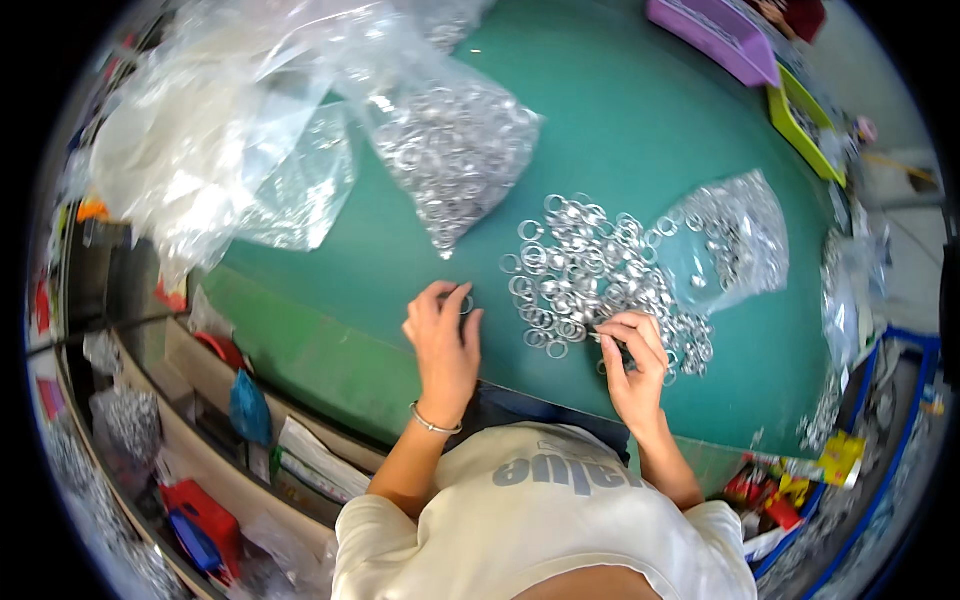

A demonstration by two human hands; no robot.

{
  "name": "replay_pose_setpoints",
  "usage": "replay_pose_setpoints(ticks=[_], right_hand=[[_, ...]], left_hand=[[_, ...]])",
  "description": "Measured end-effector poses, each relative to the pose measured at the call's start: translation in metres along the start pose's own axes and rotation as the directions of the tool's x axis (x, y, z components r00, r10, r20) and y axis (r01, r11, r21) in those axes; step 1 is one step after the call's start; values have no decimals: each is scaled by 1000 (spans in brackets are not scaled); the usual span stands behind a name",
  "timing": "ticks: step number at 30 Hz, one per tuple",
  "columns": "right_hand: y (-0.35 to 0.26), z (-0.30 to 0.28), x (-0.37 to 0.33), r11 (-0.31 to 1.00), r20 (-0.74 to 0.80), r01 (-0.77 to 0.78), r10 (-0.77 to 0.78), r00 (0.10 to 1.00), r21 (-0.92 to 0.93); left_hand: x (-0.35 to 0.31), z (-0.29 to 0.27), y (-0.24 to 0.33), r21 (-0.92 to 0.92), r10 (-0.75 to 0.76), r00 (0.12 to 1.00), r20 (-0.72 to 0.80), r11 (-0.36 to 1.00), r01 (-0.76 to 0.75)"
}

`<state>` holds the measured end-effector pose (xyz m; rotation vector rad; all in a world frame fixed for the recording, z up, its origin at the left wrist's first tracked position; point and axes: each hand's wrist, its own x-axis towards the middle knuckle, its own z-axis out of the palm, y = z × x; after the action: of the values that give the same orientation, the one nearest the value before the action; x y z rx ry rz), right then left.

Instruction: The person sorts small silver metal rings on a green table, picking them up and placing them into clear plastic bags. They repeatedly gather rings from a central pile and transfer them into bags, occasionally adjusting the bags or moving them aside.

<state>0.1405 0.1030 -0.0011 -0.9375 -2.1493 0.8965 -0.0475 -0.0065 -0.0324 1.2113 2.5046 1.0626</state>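
Note:
My left hand [443, 345] is over the green tabletop, left of a pile of loose silver metal rings [590, 265]. Its thumb and fingers close on a single metal ring [467, 304]. At the near edge of the pile, my right hand [637, 365] has its thumb and fingertips pinched together. A small piece shows at those fingertips, too small to name. Beyond the pile to the right lies a clear plastic bag [745, 240] partly filled with small metal parts. A larger clear bag of silver rings [455, 150] lies beyond my left hand.
Large clear plastic sheets or bags [210, 130] cover the far left of the green table [620, 110]. A purple bin [715, 40] and a lime-green bin [805, 125] stand at the far right. Open compartments with a blue bag [250, 408] and a red item [203, 525] run along the left.

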Motion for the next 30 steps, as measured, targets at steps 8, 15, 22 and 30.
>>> replay_pose_setpoints(ticks=[8, 15, 22, 30], right_hand=[[42, -46, -49, 977, -350, -87, 13, 936, -197], [66, -67, -67, 855, -407, -391, 241, 881, -339], [64, -51, -62, 874, -264, -394, 323, 909, -285], [54, -38, -54, 922, -93, -291, 276, 957, -256]], left_hand=[[5, 6, -2, -40, 129, 989, -69, 991, -131], [4, 9, 3, -701, -197, 978, 73, 687, 191], [10, 5, 11, -811, -264, 905, 332, 411, 418], [22, -2, -12, -156, -3, 992, -127, 988, -17]])
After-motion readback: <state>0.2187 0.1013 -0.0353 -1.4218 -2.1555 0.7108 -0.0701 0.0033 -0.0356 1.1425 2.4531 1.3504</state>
